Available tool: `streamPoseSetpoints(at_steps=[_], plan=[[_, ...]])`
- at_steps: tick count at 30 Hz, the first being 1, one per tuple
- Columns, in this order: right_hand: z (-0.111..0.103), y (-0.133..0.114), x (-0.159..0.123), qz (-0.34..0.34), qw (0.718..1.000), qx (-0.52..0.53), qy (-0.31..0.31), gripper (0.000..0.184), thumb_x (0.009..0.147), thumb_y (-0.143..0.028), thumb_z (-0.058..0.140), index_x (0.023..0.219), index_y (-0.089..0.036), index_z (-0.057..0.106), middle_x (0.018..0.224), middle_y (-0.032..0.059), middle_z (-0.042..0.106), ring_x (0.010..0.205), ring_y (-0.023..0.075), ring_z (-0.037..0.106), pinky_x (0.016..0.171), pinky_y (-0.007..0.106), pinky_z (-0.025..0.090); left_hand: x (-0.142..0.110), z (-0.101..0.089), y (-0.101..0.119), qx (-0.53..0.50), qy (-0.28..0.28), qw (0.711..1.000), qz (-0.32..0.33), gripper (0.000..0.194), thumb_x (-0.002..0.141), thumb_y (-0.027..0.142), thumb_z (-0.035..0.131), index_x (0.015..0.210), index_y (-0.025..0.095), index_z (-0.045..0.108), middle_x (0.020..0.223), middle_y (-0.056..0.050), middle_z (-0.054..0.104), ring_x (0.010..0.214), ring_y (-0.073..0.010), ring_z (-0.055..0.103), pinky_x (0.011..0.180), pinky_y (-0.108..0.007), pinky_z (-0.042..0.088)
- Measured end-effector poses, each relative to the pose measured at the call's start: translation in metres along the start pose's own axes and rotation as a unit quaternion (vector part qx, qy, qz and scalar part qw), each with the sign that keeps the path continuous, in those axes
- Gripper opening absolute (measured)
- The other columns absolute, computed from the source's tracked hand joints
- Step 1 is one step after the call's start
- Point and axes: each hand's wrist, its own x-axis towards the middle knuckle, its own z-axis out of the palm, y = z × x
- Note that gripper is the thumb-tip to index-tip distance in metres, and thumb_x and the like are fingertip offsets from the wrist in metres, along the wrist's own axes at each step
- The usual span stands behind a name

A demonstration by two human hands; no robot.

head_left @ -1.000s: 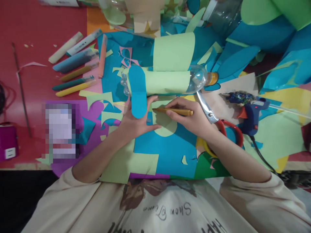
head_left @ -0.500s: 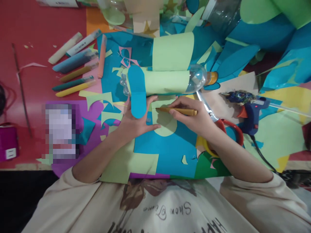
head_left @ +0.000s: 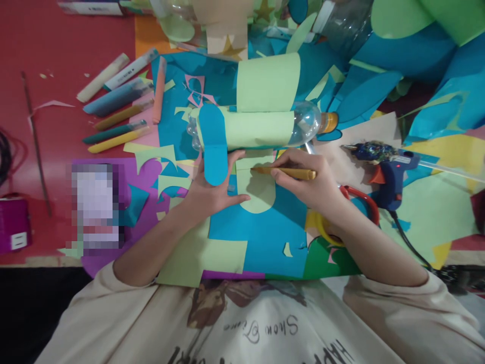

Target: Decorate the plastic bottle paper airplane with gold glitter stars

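My right hand (head_left: 312, 177) grips a mustard-brown marker (head_left: 291, 173), its tip on a light green paper piece with a rounded lower end (head_left: 259, 194). A faint line runs across that paper left of the tip. My left hand (head_left: 214, 194) is open at the paper's left edge, thumb and fingers spread and steadying it. A blue paper strip with rounded ends (head_left: 215, 167) hangs from the bottle over this hand, hiding part of the fingers. Just beyond lies a clear plastic bottle (head_left: 307, 121) on its side, wrapped in light green paper (head_left: 261, 129), its orange cap to the right.
Scissors with red and yellow handles (head_left: 364, 194) lie partly under my right forearm. To the right is a blue glue gun (head_left: 392, 182) with a cord. Several markers (head_left: 117, 96) and a blurred phone (head_left: 96, 207) are on the left. Paper scraps cover much of the table.
The marker tip has moved a little to the right along the green paper, leaving a faint line. My right hand has shifted right with it; my left hand stays in place.
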Motion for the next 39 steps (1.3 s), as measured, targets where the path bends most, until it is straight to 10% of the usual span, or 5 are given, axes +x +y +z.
streamPoseSetpoints(at_steps=[39], plan=[[-0.019,-0.007,-0.002,0.010,0.988,-0.127,0.092,0.023,0.070,-0.007,0.056,0.058,-0.024,0.045,0.052,-0.0024,0.051,0.049,0.0125,0.043,0.048,0.030,0.032,-0.001,0.000,0.000,0.009,0.000,1.000,-0.012,0.088,0.081,0.065,0.070,0.149,0.024,0.032,0.147,-0.011,0.052,0.136,-0.0355,0.048,0.116,-0.053,0.036]])
